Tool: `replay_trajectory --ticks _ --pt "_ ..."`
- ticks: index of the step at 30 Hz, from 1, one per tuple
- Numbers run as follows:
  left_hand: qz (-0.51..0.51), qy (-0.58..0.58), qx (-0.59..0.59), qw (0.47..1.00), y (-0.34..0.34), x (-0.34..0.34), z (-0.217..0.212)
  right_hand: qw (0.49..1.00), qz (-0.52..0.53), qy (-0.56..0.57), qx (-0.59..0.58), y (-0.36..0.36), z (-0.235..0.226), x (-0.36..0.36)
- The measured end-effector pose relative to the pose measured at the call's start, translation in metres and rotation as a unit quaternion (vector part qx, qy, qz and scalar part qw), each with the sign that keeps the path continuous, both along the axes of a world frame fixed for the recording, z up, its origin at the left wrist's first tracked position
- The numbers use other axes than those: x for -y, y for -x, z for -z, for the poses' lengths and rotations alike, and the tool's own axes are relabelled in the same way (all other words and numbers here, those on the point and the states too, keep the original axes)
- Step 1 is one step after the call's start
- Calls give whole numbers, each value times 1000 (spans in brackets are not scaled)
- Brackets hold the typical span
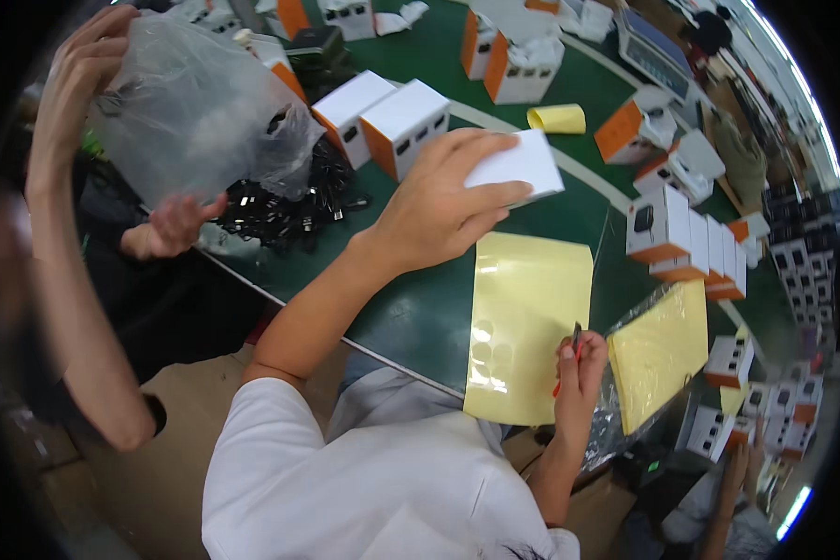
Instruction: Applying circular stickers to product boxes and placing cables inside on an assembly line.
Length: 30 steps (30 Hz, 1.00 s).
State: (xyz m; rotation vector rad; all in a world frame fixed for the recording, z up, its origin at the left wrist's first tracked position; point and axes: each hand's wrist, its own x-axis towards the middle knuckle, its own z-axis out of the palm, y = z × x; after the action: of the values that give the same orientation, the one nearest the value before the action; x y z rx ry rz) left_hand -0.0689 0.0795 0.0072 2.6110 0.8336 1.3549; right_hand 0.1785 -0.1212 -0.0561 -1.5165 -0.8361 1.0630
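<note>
My left hand [448, 191] is closed around a small white box [523, 170], held above the green table. Below it lies a yellow sheet [532, 308] with clear round stickers visible along its left part. Over the sheet's right edge, my right hand [579, 369] grips a thin tool with a red handle [560, 381] and a dark tip; its exact kind is too small to tell. Two white and orange boxes [406, 126] stand just beyond my left hand.
At left, a co-worker's hands [173, 224] handle a clear plastic bag [205, 103] over a heap of black cables [280, 210]. Bagged yellow sheets [658, 355], a row of boxes [686, 233] and a curled yellow sheet [558, 119] lie around the table. Another person works at lower right.
</note>
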Motion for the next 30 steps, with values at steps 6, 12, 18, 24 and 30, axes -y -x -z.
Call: replay_trajectory --ticks 6,12,18,24,30 --pt "179 39 -101 978 -34 -22 49 966 -128 -14 222 -9 -24 -6" --pt "355 167 -62 918 -42 35 60 927 -127 -4 352 -8 -25 -11" --pt "256 212 -268 904 -56 54 104 865 -205 37 457 -5 -27 -20" --pt "234 162 -315 905 -57 56 110 850 -211 34 482 -2 -20 -25" --pt "232 162 -311 907 -57 56 109 827 -243 33 506 0 -26 -27"
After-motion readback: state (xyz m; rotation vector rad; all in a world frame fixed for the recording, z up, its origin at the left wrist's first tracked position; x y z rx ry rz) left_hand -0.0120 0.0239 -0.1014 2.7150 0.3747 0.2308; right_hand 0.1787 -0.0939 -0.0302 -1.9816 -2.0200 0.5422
